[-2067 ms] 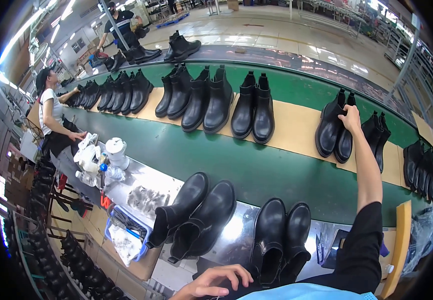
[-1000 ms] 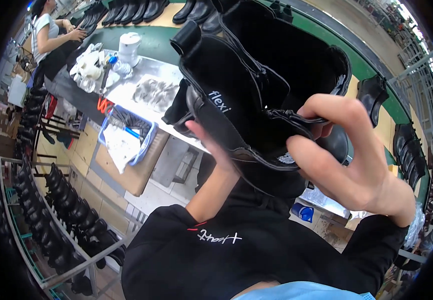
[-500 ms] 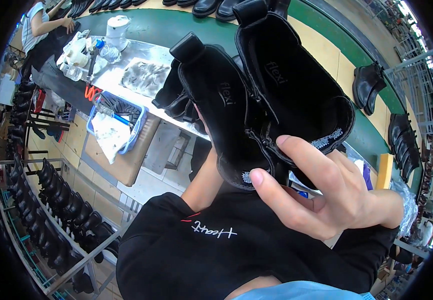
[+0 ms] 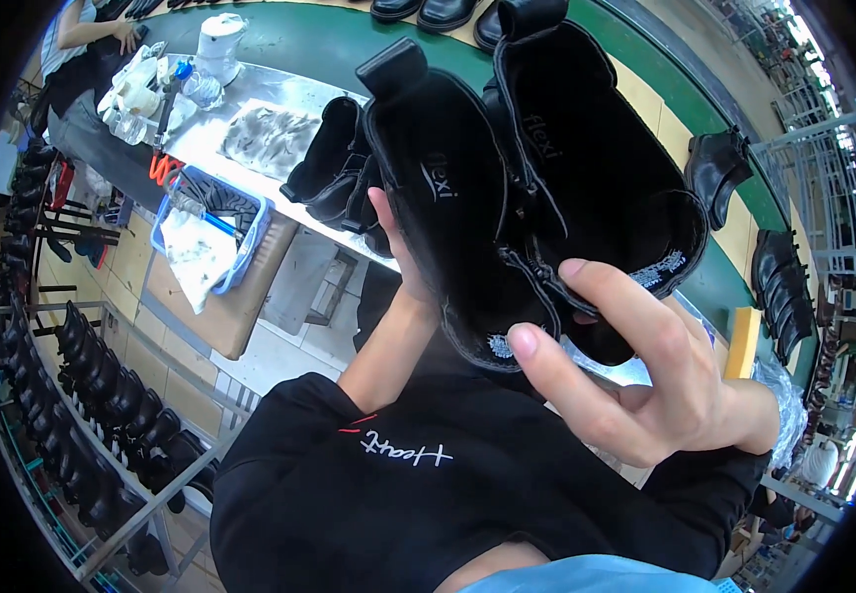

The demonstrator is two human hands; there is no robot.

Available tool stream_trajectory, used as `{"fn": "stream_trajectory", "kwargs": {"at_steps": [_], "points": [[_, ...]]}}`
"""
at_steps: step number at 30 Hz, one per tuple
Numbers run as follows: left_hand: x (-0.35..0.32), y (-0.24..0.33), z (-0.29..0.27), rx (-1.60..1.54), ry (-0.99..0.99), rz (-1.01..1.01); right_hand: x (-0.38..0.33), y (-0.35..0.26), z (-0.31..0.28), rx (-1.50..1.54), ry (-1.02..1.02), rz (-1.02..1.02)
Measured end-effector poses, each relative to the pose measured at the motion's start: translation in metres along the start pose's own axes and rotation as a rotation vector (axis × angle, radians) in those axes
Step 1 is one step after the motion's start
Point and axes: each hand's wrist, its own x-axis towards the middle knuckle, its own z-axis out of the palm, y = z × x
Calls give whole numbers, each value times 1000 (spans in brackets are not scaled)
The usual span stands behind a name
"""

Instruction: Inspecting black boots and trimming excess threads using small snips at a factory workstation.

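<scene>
Two black ankle boots are held up side by side, their wide openings facing me: the left boot (image 4: 443,232) and the right boot (image 4: 606,148). Each has a pull loop at the top, light lettering on the lining and a small pale printed patch inside the near rim. My left hand (image 4: 410,262) is closed around the left boot's outer side, most of its fingers hidden behind it. With the thumb at the left boot's near rim and a finger at the right boot's inner edge, my right hand (image 4: 660,381) grips the boots where they meet; its other fingers are curled and partly hidden.
Another black boot (image 4: 334,173) lies on the metal-topped bench (image 4: 255,89). A blue basket (image 4: 265,232) with a white cloth and dark pieces stands on a brown stool. More boots line a green conveyor (image 4: 329,40) and a rack (image 4: 112,385). Another person (image 4: 77,35) works at far left.
My view has shifted slightly, so the bench, basket and rack sit further left and up. The boots have moved a little right in view, and more of my left hand shows.
</scene>
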Motion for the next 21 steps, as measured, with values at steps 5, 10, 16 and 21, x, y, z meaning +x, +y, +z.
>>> {"fn": "stream_trajectory", "kwargs": {"at_steps": [5, 10, 16, 21], "points": [[-2, -1, 8, 222, 132, -32, 2, 1, -5, 51, -65, 21], [-3, 0, 12, 138, 65, -77, 2, 0, -7, 93, -93, 32], [-3, 1, 12, 27, 1, -81, 2, 5, -12, 54, -132, 59], [-5, 3, 11, 90, 65, -66, 1, 11, -8, 95, -115, 97]]}}
